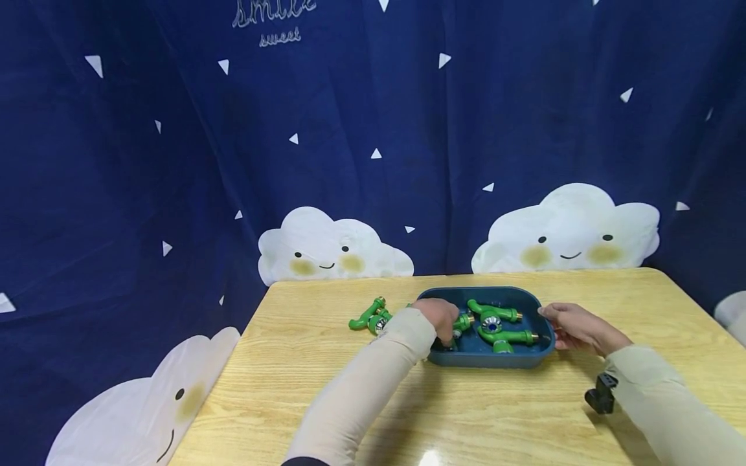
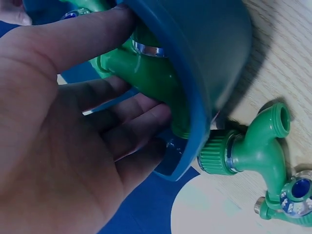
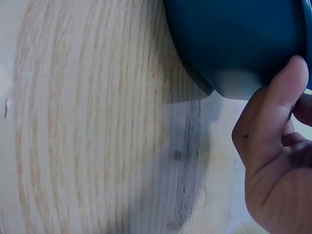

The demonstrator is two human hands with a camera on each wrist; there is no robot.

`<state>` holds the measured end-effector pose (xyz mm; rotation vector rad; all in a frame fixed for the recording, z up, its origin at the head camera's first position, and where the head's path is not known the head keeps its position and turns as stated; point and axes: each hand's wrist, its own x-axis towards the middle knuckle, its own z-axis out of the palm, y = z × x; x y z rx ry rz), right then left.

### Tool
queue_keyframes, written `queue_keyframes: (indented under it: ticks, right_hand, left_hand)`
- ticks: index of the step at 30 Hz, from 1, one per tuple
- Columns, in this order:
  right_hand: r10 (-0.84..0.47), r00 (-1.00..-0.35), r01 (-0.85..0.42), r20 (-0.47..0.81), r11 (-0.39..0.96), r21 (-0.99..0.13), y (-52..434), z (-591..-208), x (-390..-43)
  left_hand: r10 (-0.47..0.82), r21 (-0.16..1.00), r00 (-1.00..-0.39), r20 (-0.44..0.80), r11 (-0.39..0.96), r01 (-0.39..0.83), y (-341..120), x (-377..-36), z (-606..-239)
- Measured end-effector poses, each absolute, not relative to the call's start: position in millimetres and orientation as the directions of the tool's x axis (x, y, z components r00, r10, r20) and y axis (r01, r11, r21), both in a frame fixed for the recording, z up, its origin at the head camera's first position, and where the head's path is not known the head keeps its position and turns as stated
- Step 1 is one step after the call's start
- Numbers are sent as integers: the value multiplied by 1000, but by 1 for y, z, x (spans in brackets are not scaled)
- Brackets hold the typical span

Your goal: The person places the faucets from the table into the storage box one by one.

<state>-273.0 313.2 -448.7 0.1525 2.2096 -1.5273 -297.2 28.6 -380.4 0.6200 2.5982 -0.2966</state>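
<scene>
A dark blue plastic basin (image 1: pixel 489 360) stands on the table, with several green faucets (image 1: pixel 509 336) lying inside. My left hand (image 1: pixel 438 316) reaches into its left end. In the left wrist view, the thumb and curled fingers hold a green faucet (image 2: pixel 146 70) with a silver ring, close inside the basin wall. At the opposite end my right hand (image 1: pixel 583 329) grips the rim, thumb on top and fingers below; the right wrist view shows this thumb (image 3: pixel 287 83) against the basin's edge. More green faucets (image 2: pixel 258 156) lie outside the basin, just left of it.
The light wood table (image 1: pixel 280 382) extends in front of and on both sides of the basin. Behind it hangs a dark blue curtain (image 1: pixel 350 97) with white triangles and smiling clouds. A small black device (image 1: pixel 601 393) sits at the right wrist.
</scene>
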Motion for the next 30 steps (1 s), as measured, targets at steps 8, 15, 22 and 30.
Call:
queue_keyframes:
  ticks: [8, 15, 22, 30]
  right_hand:
    - [-153, -897, 332, -416, 389, -859, 313, -447, -271]
    - [-156, -899, 326, -408, 384, -864, 313, -449, -271]
    - [-156, -897, 326, -413, 397, -858, 314, -450, -271]
    - [-150, -895, 332, -420, 404, -852, 313, -449, -272]
  left_hand:
    - [416, -142, -799, -434, 844, 517, 35, -297, -387]
    - [412, -266, -791, -453, 784, 560, 40, -289, -383]
    - [367, -228, -781, -506, 816, 531, 42, -293, -382]
    - [411, -97, -780, -472, 855, 509, 32, -300, -382]
